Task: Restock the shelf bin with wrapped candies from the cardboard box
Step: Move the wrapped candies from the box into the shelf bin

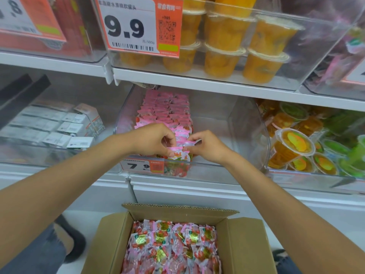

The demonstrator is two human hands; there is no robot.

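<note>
A clear plastic shelf bin on the middle shelf holds rows of pink wrapped candies along its left side. At the front of those rows my left hand and my right hand meet, each pinching pink wrapped candies between curled fingers. An open cardboard box stands on the floor below, filled with several pink, red and gold wrapped candies.
The bin's right half shows bare bottom. Orange fruit cups fill the shelf above; jelly cups lie in the right bin, small white boxes in the left. A price tag hangs on the bin front. My shoe is beside the box.
</note>
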